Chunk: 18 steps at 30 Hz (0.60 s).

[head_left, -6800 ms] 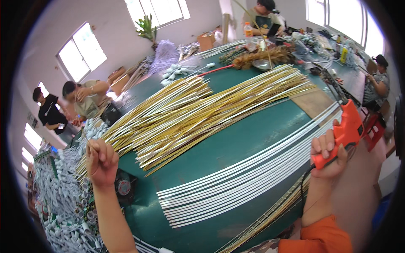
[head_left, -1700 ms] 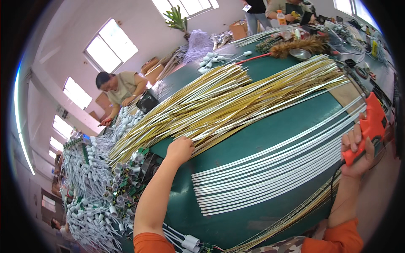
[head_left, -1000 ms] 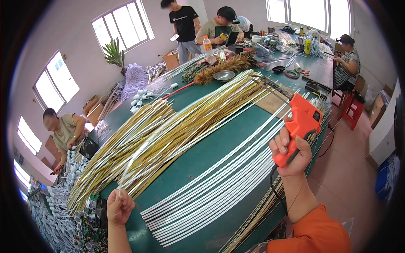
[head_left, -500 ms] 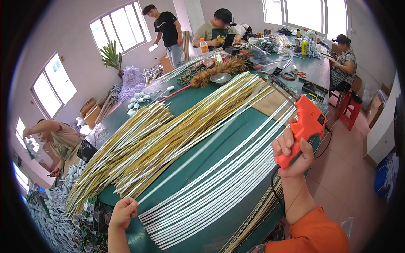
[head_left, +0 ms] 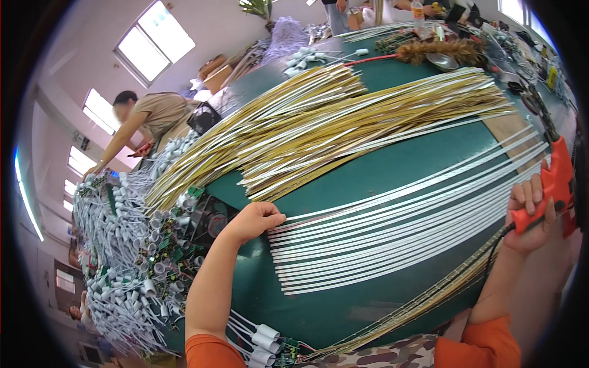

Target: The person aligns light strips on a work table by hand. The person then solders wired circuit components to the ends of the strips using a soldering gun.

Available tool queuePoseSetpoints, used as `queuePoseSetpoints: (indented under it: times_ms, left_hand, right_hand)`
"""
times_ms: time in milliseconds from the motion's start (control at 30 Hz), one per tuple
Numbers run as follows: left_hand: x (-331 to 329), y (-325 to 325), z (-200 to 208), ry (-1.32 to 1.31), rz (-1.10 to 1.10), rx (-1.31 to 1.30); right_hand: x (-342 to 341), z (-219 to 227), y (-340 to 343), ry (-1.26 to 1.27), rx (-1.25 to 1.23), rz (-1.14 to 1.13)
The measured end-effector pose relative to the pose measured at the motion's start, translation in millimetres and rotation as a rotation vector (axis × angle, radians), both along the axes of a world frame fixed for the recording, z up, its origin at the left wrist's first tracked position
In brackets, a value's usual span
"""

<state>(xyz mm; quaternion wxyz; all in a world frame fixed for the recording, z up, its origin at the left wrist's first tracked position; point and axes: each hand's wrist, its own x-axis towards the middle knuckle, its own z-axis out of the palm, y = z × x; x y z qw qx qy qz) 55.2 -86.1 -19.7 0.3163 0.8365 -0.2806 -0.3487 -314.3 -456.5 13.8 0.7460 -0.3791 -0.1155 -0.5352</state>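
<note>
At the left end of a row of thin white strips [head_left: 392, 242], my left hand [head_left: 254, 221] pinches the end of the topmost strip, close to the green table. The strips lie side by side and fan slightly toward the right. My right hand [head_left: 531, 211] is wrapped round the handle of an orange-red, corded pistol-grip tool [head_left: 557, 175]. That tool is over the strips' right ends, with its dark front part pointing away from me. Whether its tip touches a strip cannot be made out.
Behind the row lies a big heap of yellow and white strips [head_left: 368, 126]. White lamp sockets with wires [head_left: 116, 214] pile up at left, beside a person [head_left: 156, 116]. A bundle of thin strips [head_left: 405, 300] runs along the near edge. A metal bowl [head_left: 443, 61] sits far back.
My view has swung left and down. My left hand has lowered its strip from above the table to the top of the row. The right hand still holds the orange-red tool.
</note>
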Motion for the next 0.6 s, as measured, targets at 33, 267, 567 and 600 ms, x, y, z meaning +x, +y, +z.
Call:
queuePoseSetpoints:
  times_ms: [33,267,567,600]
  left_hand:
    - [0,9,2,-0.007,0.022,0.010]
    - [4,44,-2,0.261,0.226,-0.057]
    - [10,40,-5,0.264,0.290,-0.019]
    - [10,39,-4,0.247,0.279,0.000]
  right_hand:
    - [1,-2,-1,0.014,-0.028,-0.010]
    - [-1,-6,-2,0.020,-0.036,-0.010]
    - [4,-9,-4,0.064,-0.029,-0.049]
    - [3,-10,-5,0.061,-0.029,-0.045]
